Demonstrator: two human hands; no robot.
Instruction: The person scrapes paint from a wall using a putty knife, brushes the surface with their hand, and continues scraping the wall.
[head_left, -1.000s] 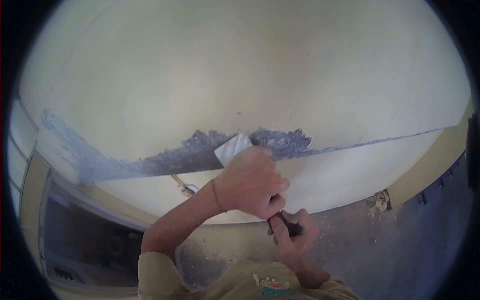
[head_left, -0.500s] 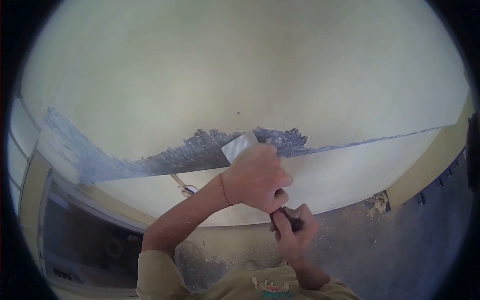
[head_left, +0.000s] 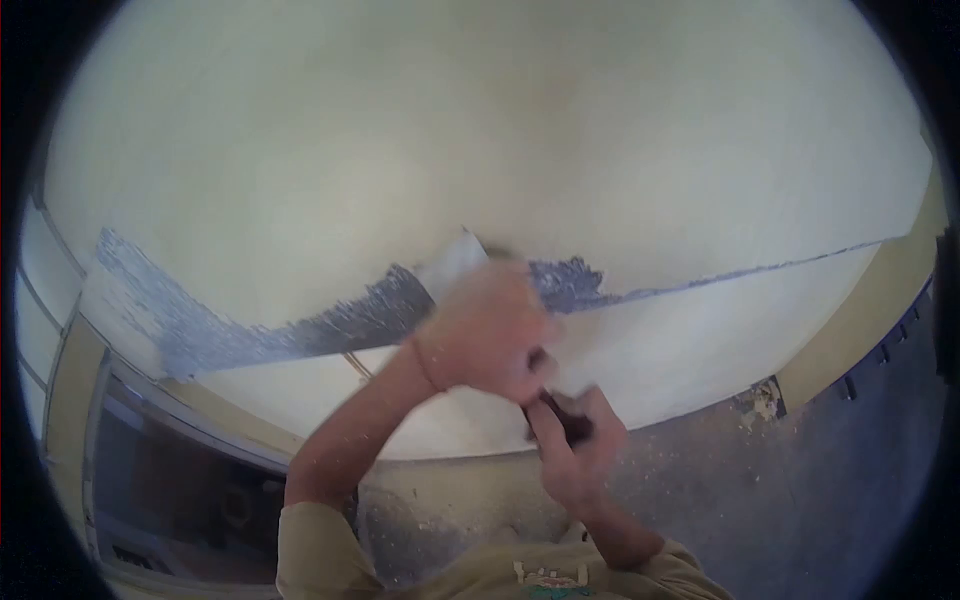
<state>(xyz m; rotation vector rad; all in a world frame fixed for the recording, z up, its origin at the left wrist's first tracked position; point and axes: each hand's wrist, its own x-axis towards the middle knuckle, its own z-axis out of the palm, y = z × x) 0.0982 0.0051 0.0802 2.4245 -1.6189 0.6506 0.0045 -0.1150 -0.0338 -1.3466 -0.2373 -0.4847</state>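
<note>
A scraper with a flat metal blade lies against the pale wall surface, at the upper edge of a rough grey scraped band. My left hand, blurred by motion, is closed around the scraper just behind the blade, with a thin bracelet at the wrist. Lower and to the right, my right hand grips the dark handle. Both hands are close together on the one tool, and they hide its middle part.
Below the band the pale wall continues down to a grey floor strewn with small flakes. A framed dark opening is at the lower left. On the right, a yellowish strip borders the wall.
Both hands and the scraper have moved up and slightly left, and the blade now reaches higher on the pale surface. The grip of both hands looks the same.
</note>
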